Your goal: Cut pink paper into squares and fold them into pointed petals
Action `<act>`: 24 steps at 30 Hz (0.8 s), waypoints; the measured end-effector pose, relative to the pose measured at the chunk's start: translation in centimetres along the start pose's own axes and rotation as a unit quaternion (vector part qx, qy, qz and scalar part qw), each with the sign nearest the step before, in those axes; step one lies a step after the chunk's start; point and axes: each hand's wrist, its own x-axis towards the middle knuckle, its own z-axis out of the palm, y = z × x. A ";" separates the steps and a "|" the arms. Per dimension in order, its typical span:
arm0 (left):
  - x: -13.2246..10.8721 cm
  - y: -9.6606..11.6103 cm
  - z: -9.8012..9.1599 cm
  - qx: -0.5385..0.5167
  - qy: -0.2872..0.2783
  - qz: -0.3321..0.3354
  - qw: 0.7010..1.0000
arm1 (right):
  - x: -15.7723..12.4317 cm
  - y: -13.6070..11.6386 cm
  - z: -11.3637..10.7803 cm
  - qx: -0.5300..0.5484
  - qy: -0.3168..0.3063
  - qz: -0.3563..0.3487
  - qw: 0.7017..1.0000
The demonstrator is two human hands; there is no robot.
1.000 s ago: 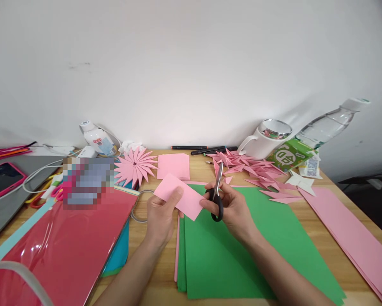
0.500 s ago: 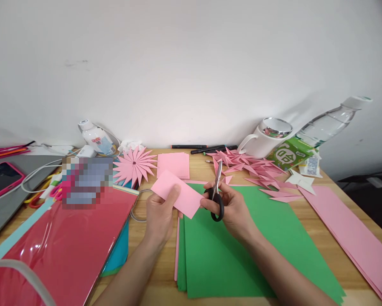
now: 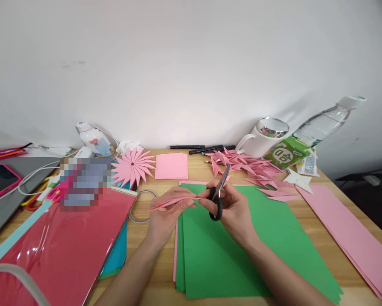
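My left hand (image 3: 167, 212) pinches a folded pink paper (image 3: 175, 199), seen nearly edge-on. The fingertips of my right hand (image 3: 231, 206) touch the paper's right end. That same hand holds black-handled scissors (image 3: 216, 206), with the blades pointing up and away from the paper. Beneath both hands lies a stack of green sheets (image 3: 242, 255). Behind them are a pile of square pink papers (image 3: 172, 166), a pink folded pinwheel shape (image 3: 132, 163) and a heap of pointed pink folded pieces (image 3: 257, 168).
On the right are a white mug (image 3: 261, 140), a clear bottle (image 3: 326, 123), a green box (image 3: 286, 154) and long pink strips (image 3: 347, 238). Red sheets in plastic (image 3: 60, 242), a phone (image 3: 1, 180) and a white bottle (image 3: 97, 140) are on the left. Markers (image 3: 187, 147) lie by the wall.
The pink paper has turned from face-on to nearly edge-on in my left hand. The scissors have tilted to the right, and the view has shifted slightly.
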 end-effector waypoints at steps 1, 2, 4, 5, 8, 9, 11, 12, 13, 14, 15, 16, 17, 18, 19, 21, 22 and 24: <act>0.0 0.0 0.0 0.007 -0.002 0.006 1.000 | 0.0 0.0 0.0 0.002 0.001 -0.003 1.000; 0.0 -0.1 0.0 0.016 0.000 0.005 1.000 | 0.0 0.0 0.0 0.003 0.001 -0.006 1.000; 0.0 -0.3 0.1 0.029 0.019 -0.012 0.999 | 0.1 0.2 -0.2 -0.002 -0.003 -0.010 1.000; 0.0 -0.4 0.1 0.027 0.033 -0.026 0.999 | 0.2 0.3 -0.3 -0.013 -0.010 -0.010 1.000; 0.2 -0.5 0.2 -0.014 0.075 -0.067 0.995 | 0.3 0.7 -0.5 -0.064 -0.060 0.006 0.996; 0.3 -0.5 0.2 -0.031 0.080 -0.083 0.993 | 0.3 0.8 -0.6 -0.081 -0.086 0.010 0.993; 0.5 -0.3 0.1 -0.057 0.087 -0.106 0.989 | 0.3 0.9 -0.7 -0.103 -0.137 0.011 0.985; 0.5 -0.2 0.0 -0.065 0.090 -0.112 0.988 | 0.2 0.8 -0.7 -0.111 -0.158 0.011 0.981; 0.6 -0.1 0.0 -0.069 0.092 -0.114 0.987 | 0.2 0.8 -0.6 -0.119 -0.176 0.013 0.977; 0.6 0.0 -0.1 -0.070 0.093 -0.113 0.987 | 0.1 0.7 -0.6 -0.124 -0.189 0.020 0.974; 0.7 0.1 -0.2 -0.069 0.096 -0.110 0.987 | 0.0 0.7 -0.6 -0.126 -0.197 0.030 0.972; 0.7 0.1 -0.3 -0.068 0.096 -0.107 0.987 | -0.1 0.6 -0.5 -0.126 -0.204 0.042 0.970; 0.7 0.1 -0.3 -0.066 0.096 -0.103 0.988 | -0.1 0.5 -0.5 -0.124 -0.208 0.054 0.969; 0.7 0.1 -0.4 -0.066 0.097 -0.099 0.988 | -0.2 0.5 -0.5 -0.121 -0.210 0.066 0.968; 0.7 0.1 -0.4 -0.068 0.099 -0.095 0.988 | -0.2 0.5 -0.5 -0.120 -0.212 0.078 0.967; 0.8 0.2 -0.5 -0.073 0.103 -0.093 0.988 | -0.2 0.4 -0.5 -0.120 -0.215 0.097 0.964; 0.8 0.2 -0.5 -0.075 0.106 -0.094 0.987 | -0.2 0.3 -0.4 -0.123 -0.217 0.106 0.963; 0.8 0.3 -0.5 -0.073 0.109 -0.098 0.987 | -0.2 0.3 -0.4 -0.126 -0.221 0.117 0.960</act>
